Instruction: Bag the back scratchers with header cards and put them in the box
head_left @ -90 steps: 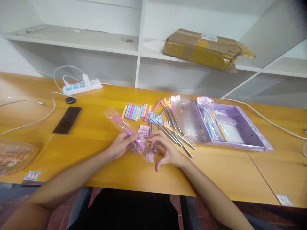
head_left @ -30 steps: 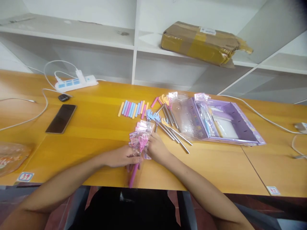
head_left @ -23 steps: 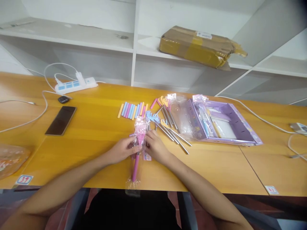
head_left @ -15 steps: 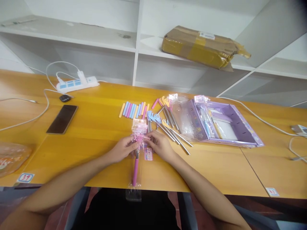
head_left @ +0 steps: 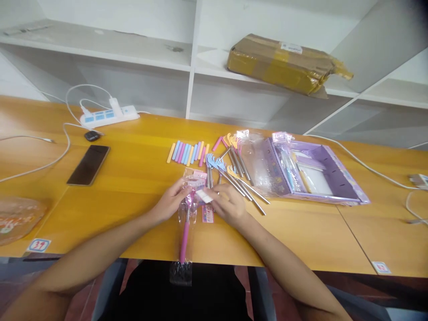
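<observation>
A pink telescopic back scratcher (head_left: 184, 240) lies in a clear plastic bag (head_left: 180, 273), its handle toward me and the bag's end past the table edge. My left hand (head_left: 170, 199) pinches the bag near the scratcher's head. Between the fingers of my right hand (head_left: 230, 203) is a small white card (head_left: 203, 195), held against the bag's upper part. Just below it a pink printed card (head_left: 207, 214) rests on the table. Beyond my right hand lie blue claw heads (head_left: 216, 162) and orange claw heads (head_left: 231, 141) on metal rods. Coloured handle sleeves (head_left: 185, 153) form a row.
To the right, a purple box (head_left: 347, 178) holds bagged scratchers, with clear plastic bags (head_left: 256, 160) beside it. A phone (head_left: 88, 165) and a power strip (head_left: 109, 116) are on the left. A taped parcel (head_left: 277, 64) sits on the shelf.
The white card now shows in my right fingers, tilted over the bag. The scratcher's handle end has swung slightly left, and its claws are less visible between my hands.
</observation>
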A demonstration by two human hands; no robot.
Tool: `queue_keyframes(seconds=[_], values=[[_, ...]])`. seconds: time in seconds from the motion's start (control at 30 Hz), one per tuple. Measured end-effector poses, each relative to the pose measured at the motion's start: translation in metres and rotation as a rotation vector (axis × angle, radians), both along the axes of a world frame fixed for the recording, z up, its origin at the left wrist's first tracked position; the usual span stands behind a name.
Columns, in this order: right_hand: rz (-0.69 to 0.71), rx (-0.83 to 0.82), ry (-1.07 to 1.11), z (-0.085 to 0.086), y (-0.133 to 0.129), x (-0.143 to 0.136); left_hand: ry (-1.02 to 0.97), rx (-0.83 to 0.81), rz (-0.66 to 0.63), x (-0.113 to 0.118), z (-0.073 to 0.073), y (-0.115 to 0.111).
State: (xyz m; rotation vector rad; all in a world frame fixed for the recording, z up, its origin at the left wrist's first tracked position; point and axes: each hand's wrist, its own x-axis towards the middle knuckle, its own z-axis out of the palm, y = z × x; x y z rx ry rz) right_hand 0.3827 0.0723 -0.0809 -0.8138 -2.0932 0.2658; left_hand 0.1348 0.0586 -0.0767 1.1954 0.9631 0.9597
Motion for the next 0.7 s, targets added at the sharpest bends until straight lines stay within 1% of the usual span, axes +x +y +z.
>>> queue_keyframes(seconds=[0.07,0.13,0.2,0.27,0.3,0.37,0.47,0.6,0.7], values=[[0.071,-0.014,-0.127,-0.006,-0.001,0.000,-0.049,-0.034,-0.024,0.003,-0.001,-0.002],[0.054,-0.006,-0.187,-0.010,0.000,-0.001,-0.117,-0.120,-0.082,0.006,-0.005,-0.005],[-0.010,0.043,-0.179,-0.009,0.004,-0.002,-0.152,-0.141,-0.106,0.008,-0.009,-0.007],[-0.061,0.087,-0.120,-0.004,0.006,-0.004,-0.148,-0.106,-0.095,0.010,-0.013,-0.008],[-0.063,0.087,-0.078,-0.001,0.007,-0.005,-0.136,-0.090,-0.092,0.010,-0.014,-0.009],[-0.030,0.028,0.020,0.006,0.007,-0.008,-0.108,-0.071,-0.094,0.010,-0.013,-0.009],[-0.005,-0.130,0.129,0.014,0.006,-0.012,-0.088,-0.049,-0.109,0.012,-0.010,-0.005],[-0.055,-0.309,0.171,0.017,0.007,-0.014,-0.087,-0.039,-0.094,0.017,-0.006,0.005],[-0.048,-0.369,0.172,0.017,0.008,-0.014,-0.068,-0.030,-0.072,0.020,-0.009,0.011]])
